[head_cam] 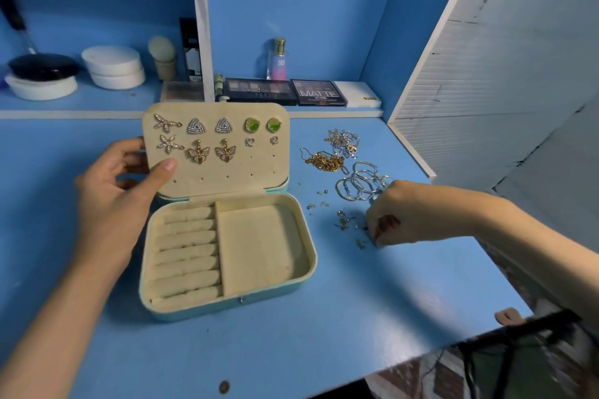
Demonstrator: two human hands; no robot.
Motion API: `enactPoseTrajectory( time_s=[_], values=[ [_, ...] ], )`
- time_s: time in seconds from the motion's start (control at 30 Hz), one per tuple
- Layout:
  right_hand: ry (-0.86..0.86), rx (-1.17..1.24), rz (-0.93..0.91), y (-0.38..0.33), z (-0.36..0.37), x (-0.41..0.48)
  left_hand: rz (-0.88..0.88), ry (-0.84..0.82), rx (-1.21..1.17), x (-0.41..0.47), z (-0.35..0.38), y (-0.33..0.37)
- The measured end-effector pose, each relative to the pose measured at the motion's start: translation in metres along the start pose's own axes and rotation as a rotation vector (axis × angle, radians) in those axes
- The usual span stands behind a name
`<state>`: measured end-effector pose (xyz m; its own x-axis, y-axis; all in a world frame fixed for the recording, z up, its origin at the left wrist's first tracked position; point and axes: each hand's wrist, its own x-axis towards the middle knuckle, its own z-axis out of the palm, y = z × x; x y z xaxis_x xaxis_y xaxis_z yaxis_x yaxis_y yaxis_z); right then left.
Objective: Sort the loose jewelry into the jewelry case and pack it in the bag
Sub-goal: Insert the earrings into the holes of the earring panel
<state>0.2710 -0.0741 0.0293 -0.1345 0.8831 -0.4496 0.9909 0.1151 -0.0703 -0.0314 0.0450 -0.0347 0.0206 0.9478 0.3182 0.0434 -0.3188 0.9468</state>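
The teal jewelry case (301,282) lies open on the blue table, its cream lid (227,178) upright with several earring pairs pinned in it. My left hand (120,201) grips the lid's left edge, thumb on the inner face. The ring rolls (186,253) and the square compartment (259,246) hold nothing. My right hand (398,214) is curled, fingertips pinching down among small loose earrings (345,220) right of the case; whether it holds one is hidden. Silver rings (359,185), a gold chain (325,162) and a silver chain (343,139) lie beyond.
A low shelf behind the table carries eyeshadow palettes (285,92), a perfume bottle (278,58), white jars (113,66) and a brush. A white panel (486,74) closes the right side. A dark bag (518,353) hangs past the table's front right corner.
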Motion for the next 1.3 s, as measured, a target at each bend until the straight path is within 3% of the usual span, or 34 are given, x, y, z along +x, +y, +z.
enactPoseTrajectory(
  time_s=[0.27, 0.47, 0.8, 0.97, 1.17, 1.3],
  values=[
    [0.184, 0.007, -0.02, -0.004, 0.0, 0.004, 0.004, 0.009, -0.003, -0.001, 0.0, 0.001],
    [0.082, -0.009, -0.019, -0.013, -0.004, 0.001, 0.007, 0.01, 0.004, -0.001, 0.0, 0.001],
    [0.103, -0.001, -0.048, -0.021, -0.006, 0.008, 0.01, 0.01, 0.01, 0.0, 0.0, -0.001],
    [0.245, 0.214, -0.165, -0.03, -0.014, 0.019, -0.001, 0.017, 0.006, -0.001, 0.002, 0.001],
    [0.583, 0.373, -0.358, -0.069, -0.021, 0.049, -0.011, 0.02, 0.024, -0.002, 0.0, 0.001],
    [0.718, 0.434, -0.444, -0.101, -0.018, 0.076, -0.034, 0.037, 0.025, 0.0, -0.003, -0.002]
  ],
)
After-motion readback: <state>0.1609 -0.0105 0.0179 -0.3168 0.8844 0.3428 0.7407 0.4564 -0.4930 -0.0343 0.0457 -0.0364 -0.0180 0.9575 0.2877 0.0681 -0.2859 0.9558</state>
